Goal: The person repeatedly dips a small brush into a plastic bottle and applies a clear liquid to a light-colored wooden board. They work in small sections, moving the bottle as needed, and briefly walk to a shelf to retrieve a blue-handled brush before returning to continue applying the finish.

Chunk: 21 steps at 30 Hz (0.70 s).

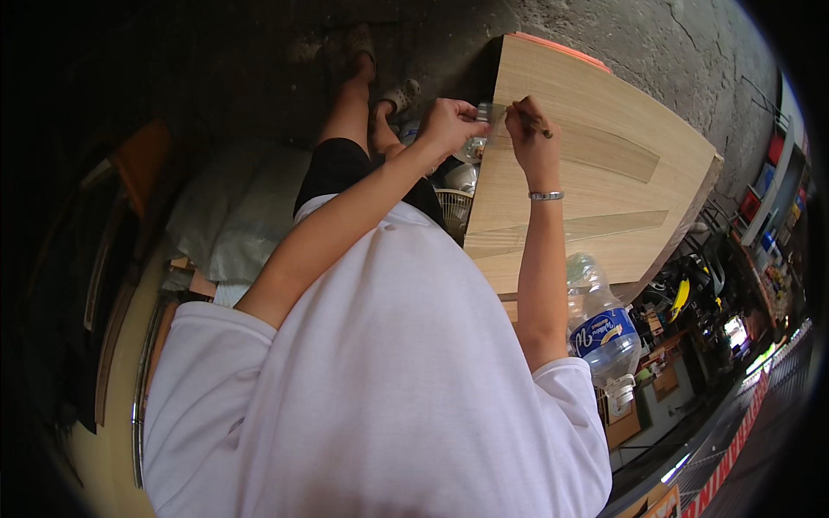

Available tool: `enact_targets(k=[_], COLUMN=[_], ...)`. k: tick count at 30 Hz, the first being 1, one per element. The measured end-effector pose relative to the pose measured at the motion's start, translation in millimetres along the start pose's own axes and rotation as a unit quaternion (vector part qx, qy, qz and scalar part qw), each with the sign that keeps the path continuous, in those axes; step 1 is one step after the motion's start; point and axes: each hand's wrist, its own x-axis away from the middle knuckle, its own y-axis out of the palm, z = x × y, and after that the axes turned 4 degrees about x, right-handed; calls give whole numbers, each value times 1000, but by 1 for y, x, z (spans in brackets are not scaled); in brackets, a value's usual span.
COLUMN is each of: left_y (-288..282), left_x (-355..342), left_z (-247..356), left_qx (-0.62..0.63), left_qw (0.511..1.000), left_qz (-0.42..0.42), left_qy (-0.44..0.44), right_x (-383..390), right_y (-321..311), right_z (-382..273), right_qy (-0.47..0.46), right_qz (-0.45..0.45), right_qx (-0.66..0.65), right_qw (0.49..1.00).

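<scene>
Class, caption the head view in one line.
Left hand holding a clear strip, right hand gripping a slim tool, at a wood-grain board.

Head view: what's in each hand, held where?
Left hand: clear piece, by its left edge. Right hand: slim tool, one end showing; exact grip hidden.

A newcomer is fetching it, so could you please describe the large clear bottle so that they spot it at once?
Find the large pale wood-grain board and go to its near end. Just right of the person's right forearm is the clear bottle, its neck toward the picture's lower edge. Its wide blue label sets it apart from the clear, flat strips on the board.
</scene>
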Motion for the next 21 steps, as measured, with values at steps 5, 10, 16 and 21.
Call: enact_targets(k=[5, 10, 16, 21], left_y=[-1, -3, -3, -14], left_x=[1, -1, -1, 10], left_z=[6, 5, 5, 15], left_qx=[3, -1, 35, 42], left_qw=[1000, 1000, 999, 998], left_qz=[5, 2, -4, -15], left_qy=[-23, -23, -34, -33], right_x=[-2, 8, 74, 65], right_y=[2, 3, 5, -13], right_z=[0, 4, -4, 24], right_qy=[-10, 17, 57, 147], right_qz=[-14, -42, -46, 138], right_qx=[23, -8, 0, -238], right_qw=[1000, 999, 997, 950])
